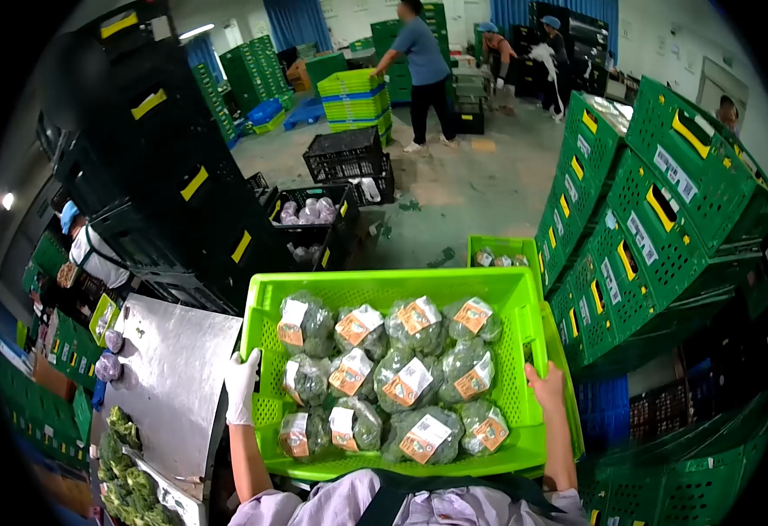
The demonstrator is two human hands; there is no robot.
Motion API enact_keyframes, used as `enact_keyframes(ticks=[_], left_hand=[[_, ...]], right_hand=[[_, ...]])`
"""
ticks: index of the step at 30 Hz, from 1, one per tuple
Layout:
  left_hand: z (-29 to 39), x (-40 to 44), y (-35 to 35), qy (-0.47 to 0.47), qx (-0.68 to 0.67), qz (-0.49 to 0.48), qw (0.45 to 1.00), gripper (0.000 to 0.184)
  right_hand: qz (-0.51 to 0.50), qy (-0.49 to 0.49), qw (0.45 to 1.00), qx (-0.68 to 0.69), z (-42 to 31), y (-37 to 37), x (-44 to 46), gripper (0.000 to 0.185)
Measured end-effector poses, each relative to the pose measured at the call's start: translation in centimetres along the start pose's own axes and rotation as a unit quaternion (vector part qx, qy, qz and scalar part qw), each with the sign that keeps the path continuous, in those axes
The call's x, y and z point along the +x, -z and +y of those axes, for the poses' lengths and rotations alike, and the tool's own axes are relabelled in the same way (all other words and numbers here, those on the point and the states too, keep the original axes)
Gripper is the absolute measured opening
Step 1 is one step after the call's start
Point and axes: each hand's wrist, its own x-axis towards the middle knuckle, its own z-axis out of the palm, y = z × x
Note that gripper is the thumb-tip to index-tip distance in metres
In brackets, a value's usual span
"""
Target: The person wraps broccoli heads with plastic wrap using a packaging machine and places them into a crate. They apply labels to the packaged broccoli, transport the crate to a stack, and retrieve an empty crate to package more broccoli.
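I see the lime crate (384, 279), long axis sideways, between left grip (242, 386) and right grip (548, 386), each clamped on a short end.

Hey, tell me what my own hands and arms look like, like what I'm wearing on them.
Your left hand wears a white glove reaching the wrist. Your right hand shows no glove. Both forearms are bare, below pale lilac sleeves.
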Motion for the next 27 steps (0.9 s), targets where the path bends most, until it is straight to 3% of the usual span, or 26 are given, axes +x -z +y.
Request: enact_keyframes(ticks=[8,14,17,20,23,26,27], left_hand=[[4.7,10.8,-8.6,-0.052,-0.056,-0.098,0.992,0.025],[9.5,23.1,-18.7,-0.061,-0.074,-0.145,0.985,0.021],[11.4,31.2,-22.5,-0.069,-0.030,-0.164,0.984,0.021],[11.8,38.1,-25.3,-0.020,-0.077,-0.202,0.976,0.023],[12.0,43.0,-27.0,-0.031,-0.052,-0.220,0.974,0.024],[10.6,47.4,-29.2,-0.033,-0.060,-0.248,0.966,0.025],[11.0,48.6,-29.8,-0.024,-0.066,-0.255,0.964,0.026]], right_hand=[[0.065,-0.017,0.998,0.005,-1.8,-1.4,5.7,0.033],[0.113,0.000,0.993,0.021,-1.8,-7.0,15.4,0.038],[0.090,-0.118,0.989,0.004,-4.7,-11.3,20.3,0.039],[0.115,-0.085,0.989,-0.035,-4.6,-15.8,23.3,0.043],[0.105,-0.132,0.979,-0.116,-10.3,-18.3,25.0,0.044],[0.061,-0.199,0.972,-0.105,-12.2,-20.7,26.7,0.047],[0.074,-0.159,0.977,-0.123,-11.4,-21.8,27.3,0.050]])
